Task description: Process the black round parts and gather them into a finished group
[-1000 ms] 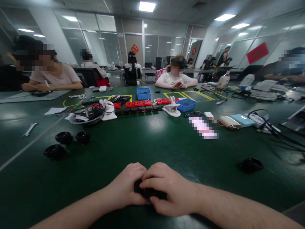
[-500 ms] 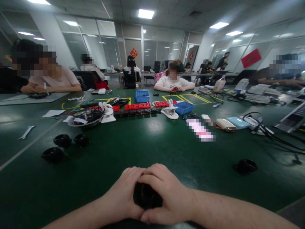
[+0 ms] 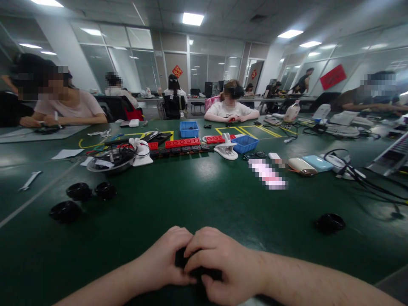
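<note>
My left hand (image 3: 167,259) and my right hand (image 3: 223,263) are clasped together near the front edge of the green table (image 3: 204,191). Both close around a small black round part (image 3: 180,258), which shows only as a dark patch between the fingers. Three similar black round parts (image 3: 79,191) lie on the table to the left. One more black part (image 3: 330,222) lies to the right.
Mid-table are a metal bowl of cables (image 3: 108,159), red and black strips (image 3: 181,144), white clamps (image 3: 225,148), blue bins (image 3: 245,142), phones and cables (image 3: 318,163). A wrench (image 3: 29,180) lies far left. Other people sit around the table's far side.
My hands shifted around the black part: half a second ago it showed openly between them, now the fingers cover most of it. The view has tilted slightly.
</note>
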Tool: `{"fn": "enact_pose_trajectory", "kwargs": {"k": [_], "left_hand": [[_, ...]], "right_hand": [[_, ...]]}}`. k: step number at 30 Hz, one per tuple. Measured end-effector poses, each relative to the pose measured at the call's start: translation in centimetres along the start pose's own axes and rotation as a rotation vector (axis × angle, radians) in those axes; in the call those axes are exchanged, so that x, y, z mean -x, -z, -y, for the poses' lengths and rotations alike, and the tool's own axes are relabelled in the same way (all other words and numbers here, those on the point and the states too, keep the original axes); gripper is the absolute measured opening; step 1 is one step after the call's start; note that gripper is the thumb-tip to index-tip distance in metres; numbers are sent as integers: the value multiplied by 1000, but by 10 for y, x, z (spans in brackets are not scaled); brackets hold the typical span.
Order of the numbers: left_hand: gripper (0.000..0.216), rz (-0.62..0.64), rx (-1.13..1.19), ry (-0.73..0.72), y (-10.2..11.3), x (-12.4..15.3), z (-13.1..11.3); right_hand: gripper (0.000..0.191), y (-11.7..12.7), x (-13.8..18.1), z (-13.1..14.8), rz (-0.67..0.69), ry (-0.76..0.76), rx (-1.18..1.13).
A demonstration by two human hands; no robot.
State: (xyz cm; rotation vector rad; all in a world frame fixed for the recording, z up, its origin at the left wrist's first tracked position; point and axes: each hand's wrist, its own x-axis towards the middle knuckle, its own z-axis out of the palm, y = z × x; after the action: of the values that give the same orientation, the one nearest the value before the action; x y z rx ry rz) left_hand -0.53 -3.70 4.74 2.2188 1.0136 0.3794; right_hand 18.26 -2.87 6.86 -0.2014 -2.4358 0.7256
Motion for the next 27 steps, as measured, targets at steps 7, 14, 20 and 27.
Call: {"fn": "enact_pose_trajectory", "kwargs": {"k": [7,14,20,27], "left_hand": [[40,41,-17,-47,3,5,-5],[39,-173,-103,169,-19,9,-18],[27,-122,-77,182,-14,6,-11],[31,-22,1,119,-4,3,1]], "right_hand": [[28,-4,0,0,-16,51,-21],[45,-13,4,5,-140,-182,193],[24,-14,5,2,-111,-219,187],[25,3,1,1,3,-70,-7]]}}
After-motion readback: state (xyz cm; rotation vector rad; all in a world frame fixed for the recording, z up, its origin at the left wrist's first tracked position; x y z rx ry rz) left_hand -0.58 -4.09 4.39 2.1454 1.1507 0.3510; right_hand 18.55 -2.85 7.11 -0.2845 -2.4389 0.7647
